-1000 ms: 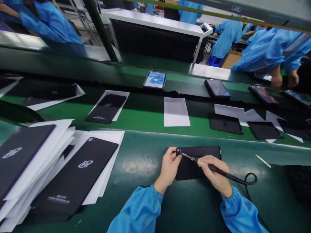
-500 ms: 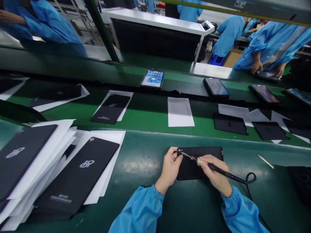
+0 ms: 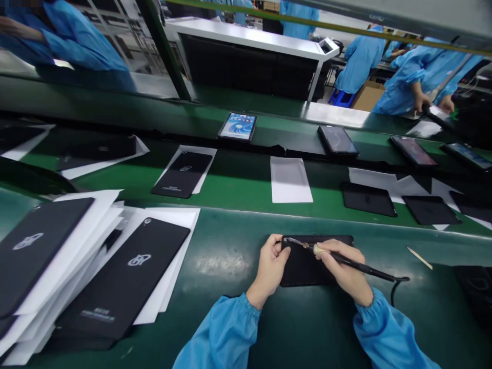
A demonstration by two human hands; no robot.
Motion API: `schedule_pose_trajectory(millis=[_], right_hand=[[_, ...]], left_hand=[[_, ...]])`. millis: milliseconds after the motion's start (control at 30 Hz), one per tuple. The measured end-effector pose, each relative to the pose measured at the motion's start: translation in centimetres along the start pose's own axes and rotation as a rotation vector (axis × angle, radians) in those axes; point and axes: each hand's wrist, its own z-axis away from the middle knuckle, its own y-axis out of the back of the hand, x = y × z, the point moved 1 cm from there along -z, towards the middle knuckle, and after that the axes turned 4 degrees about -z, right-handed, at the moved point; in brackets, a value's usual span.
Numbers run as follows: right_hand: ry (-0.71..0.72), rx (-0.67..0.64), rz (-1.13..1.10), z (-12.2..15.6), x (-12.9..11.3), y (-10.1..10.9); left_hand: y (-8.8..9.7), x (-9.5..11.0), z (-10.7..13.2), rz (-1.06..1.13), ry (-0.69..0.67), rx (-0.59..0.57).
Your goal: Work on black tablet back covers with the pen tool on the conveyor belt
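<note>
A black tablet back cover lies flat on the green bench in front of me, its inner side facing up. My left hand grips its left edge near the upper left corner, fingers closed and thumb on top. In my right hand is a soldering iron, held like a pen. Its metal tip points left and reaches the cover's upper left corner, by my left thumb. Whether the tip touches anything there is too small to tell. A black cable hangs from the iron's rear end.
On the left stands a stack of back covers interleaved with white sheets. A thin wooden stick lies at right. Beyond, the green belt carries covers and a white sheet. Tablets stand on a farther strip; co-workers in blue sit behind.
The iron's tip stays at the corner while my right hand shifts slightly right and the cable loop flattens. Covers on the belt have slid right, the farther tablets slightly left. A co-worker's hands at right moved.
</note>
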Motion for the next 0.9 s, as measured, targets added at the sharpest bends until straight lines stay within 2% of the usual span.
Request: schedule_pose_trajectory(millis=[333, 567, 900], right_hand=[[-0.137, -0.067, -0.025, -0.6, 1.1, 0.6], [-0.11, -0.004, -0.062, 0.3, 0.8, 0.7], [-0.083, -0.041, -0.034, 0.0, 0.6, 0.0]], left_hand=[[-0.2, 0.5, 0.3, 0.015, 0.002, -0.008], [-0.1, 0.4, 0.3, 0.019, -0.004, -0.009], [0.0, 0.1, 0.1, 0.005, -0.018, -0.017]])
